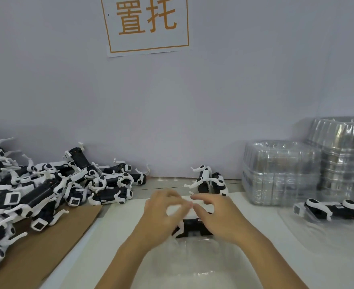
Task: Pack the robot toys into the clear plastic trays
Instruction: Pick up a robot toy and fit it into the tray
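Note:
A black and white robot toy [194, 227] lies at the far end of a clear plastic tray [192, 265] in front of me. My left hand [161, 215] and my right hand [219, 217] are both on top of it. Their curled fingertips meet on the toy's white upper part, which is blurred and mostly hidden by the fingers. To the right, another robot toy [332, 211] lies in a second clear tray [317, 236].
A big pile of loose robot toys [46, 184] covers the left side, partly on brown cardboard [53, 249]. Two more toys [211, 182] sit by the wall behind my hands. Stacks of clear trays [282, 172] stand at the back right. A paper sign [146, 24] hangs on the wall.

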`<state>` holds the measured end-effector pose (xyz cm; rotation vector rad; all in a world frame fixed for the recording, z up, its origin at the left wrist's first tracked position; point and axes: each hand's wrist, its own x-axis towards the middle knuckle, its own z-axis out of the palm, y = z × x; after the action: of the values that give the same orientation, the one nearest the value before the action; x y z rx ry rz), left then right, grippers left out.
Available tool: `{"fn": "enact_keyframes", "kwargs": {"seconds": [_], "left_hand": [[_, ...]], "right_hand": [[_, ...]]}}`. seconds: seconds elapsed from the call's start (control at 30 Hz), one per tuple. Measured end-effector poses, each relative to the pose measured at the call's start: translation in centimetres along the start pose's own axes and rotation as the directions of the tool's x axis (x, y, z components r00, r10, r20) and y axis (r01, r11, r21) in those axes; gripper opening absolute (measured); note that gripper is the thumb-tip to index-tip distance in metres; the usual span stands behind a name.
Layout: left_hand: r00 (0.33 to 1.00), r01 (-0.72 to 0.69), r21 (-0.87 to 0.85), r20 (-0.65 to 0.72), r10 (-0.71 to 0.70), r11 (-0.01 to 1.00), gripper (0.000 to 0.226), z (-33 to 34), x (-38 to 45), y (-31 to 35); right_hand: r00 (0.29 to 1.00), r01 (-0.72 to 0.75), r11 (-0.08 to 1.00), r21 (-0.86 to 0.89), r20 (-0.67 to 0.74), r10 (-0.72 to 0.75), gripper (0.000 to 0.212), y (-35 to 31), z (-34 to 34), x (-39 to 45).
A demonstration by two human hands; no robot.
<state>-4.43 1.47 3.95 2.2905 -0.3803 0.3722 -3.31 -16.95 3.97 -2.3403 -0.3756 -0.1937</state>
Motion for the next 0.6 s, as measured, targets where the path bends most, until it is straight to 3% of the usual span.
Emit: {"fn": "enact_keyframes", "kwargs": {"seconds": [0.1, 0.13, 0.2, 0.3, 0.37, 0.4, 0.43, 0.5, 0.6], "left_hand": [[0.940, 0.333, 0.207, -0.154, -0.305, 0.920, 0.026, -1.0, 0.6, -0.8], [0.903, 0.427, 0.162, -0.118, -0.412, 0.890, 0.031, -1.1, 0.7, -1.0], [0.860, 0.510, -0.167, 0.081, -0.504, 0.843, 0.033, -0.8, 0.6, -0.5], [0.868, 0.488, -0.434, 0.335, -0.367, 0.757, 0.037, 0.0, 0.4, -0.4], [0.844, 0.521, -0.585, 0.464, -0.269, 0.622, 0.040, 0.4, 0.2, -0.3], [0.846, 0.522, -0.619, 0.466, -0.260, 0.587, 0.038, 0.4, 0.2, -0.4], [0.863, 0.499, -0.623, 0.421, -0.280, 0.603, 0.035, 0.3, 0.3, -0.7], [0.901, 0.433, -0.527, 0.226, -0.371, 0.731, 0.024, 0.3, 0.4, -1.6], [0.867, 0.408, -0.367, -0.131, -0.481, 0.836, 0.015, -0.4, 0.7, -3.5]], "right_hand": [[0.999, -0.034, 0.993, -0.109, 0.035, 0.038, 0.036, 0.7, -1.3, -0.1], [0.998, -0.044, 0.983, -0.179, 0.026, 0.050, 0.037, 1.0, -1.6, -0.1], [0.998, -0.057, 0.956, -0.286, -0.041, 0.047, 0.039, 1.3, -1.9, -0.3], [0.985, 0.022, 0.971, -0.239, -0.163, -0.063, 0.037, 0.5, -1.4, 0.0], [0.981, 0.115, 0.978, -0.174, -0.135, -0.140, 0.036, -0.7, -0.5, 0.1], [0.982, 0.138, 0.977, -0.160, -0.104, -0.155, 0.034, -1.1, 0.1, 0.1], [0.985, 0.142, 0.974, -0.174, -0.070, -0.156, 0.033, -1.4, 0.7, 0.0], [0.994, 0.107, 0.958, -0.265, -0.005, -0.112, 0.032, -1.3, 1.4, -0.2], [0.999, -0.027, 0.955, -0.294, 0.029, 0.037, 0.035, -0.8, 1.0, -0.4]]}}
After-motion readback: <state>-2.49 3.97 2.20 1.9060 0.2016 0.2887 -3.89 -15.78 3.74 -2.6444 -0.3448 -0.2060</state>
